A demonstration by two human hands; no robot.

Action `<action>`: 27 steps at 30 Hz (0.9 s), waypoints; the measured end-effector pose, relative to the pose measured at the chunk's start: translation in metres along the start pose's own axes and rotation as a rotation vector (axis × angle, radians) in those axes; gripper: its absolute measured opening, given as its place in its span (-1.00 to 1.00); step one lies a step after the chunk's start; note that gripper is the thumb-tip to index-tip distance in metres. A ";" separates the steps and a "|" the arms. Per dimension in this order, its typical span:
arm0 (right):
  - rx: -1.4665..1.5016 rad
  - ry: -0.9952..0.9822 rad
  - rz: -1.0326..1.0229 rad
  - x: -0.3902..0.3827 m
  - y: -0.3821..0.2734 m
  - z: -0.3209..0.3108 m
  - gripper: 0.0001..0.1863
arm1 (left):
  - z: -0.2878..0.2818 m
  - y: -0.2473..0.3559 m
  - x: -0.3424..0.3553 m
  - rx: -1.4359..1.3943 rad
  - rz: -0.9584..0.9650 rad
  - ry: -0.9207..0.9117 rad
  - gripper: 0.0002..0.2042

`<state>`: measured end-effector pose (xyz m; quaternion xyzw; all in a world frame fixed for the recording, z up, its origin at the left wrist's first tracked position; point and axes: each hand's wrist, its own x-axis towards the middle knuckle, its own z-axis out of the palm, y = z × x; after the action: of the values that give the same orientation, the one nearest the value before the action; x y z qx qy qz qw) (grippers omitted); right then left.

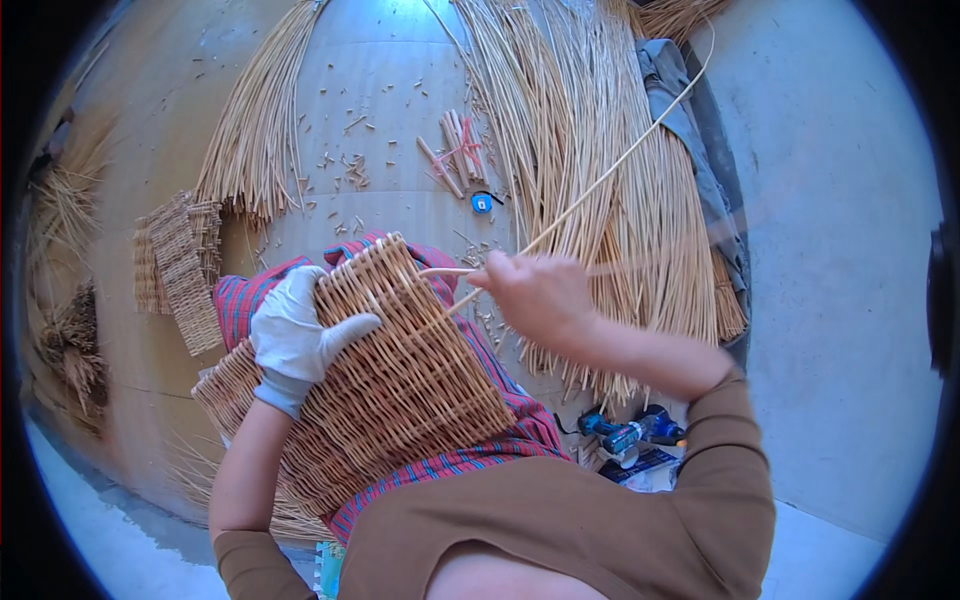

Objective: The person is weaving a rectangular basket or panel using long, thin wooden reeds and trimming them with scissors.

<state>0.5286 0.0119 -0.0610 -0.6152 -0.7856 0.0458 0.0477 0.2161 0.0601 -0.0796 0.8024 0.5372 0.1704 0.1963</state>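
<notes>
A woven wicker panel (400, 390) lies tilted across my lap, over a red and blue checked cloth (262, 292). My left hand (295, 335), in a white glove, grips the panel's upper left edge, its thumb lying across the weave. Off the panel's right edge, my bare right hand (540, 298) is closed on a wicker rod. A long pale rod (620, 165) rises from the panel beside this hand and curves over at its far end. A short bent length of rod joins the panel to my fingertips. Motion blurs a faint streak right of the hand.
Large bundles of wicker rods (590, 200) spread over the floor at right, another bundle (262, 120) at upper left. Woven pieces (185, 265) stand at left. A tied bundle of short sticks (462, 150), a blue tape measure (481, 203), scattered offcuts and a power drill (620, 435) lie around.
</notes>
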 end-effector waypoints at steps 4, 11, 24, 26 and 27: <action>0.097 0.109 0.008 -0.016 -0.005 0.019 -0.58 | 0.006 0.001 0.002 0.029 -0.014 0.016 -0.24; 0.113 0.923 -0.071 -0.009 0.068 -0.044 -0.80 | -0.008 -0.024 -0.010 -0.301 -0.145 0.112 -0.46; 0.538 -0.184 0.844 -0.149 0.110 0.288 -0.75 | 0.007 -0.036 -0.033 -0.340 -0.194 0.234 -0.55; 0.497 -0.050 0.885 -0.148 0.109 0.297 -0.77 | -0.008 -0.055 -0.023 -0.532 -0.234 0.129 -0.63; 0.490 -0.016 0.950 -0.147 0.117 0.299 -0.79 | -0.017 -0.069 -0.019 -0.604 -0.309 0.037 -0.65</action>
<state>0.6368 -0.1070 -0.3755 -0.8735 -0.3872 0.2490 0.1582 0.1464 0.0682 -0.1008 0.6137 0.5814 0.3046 0.4388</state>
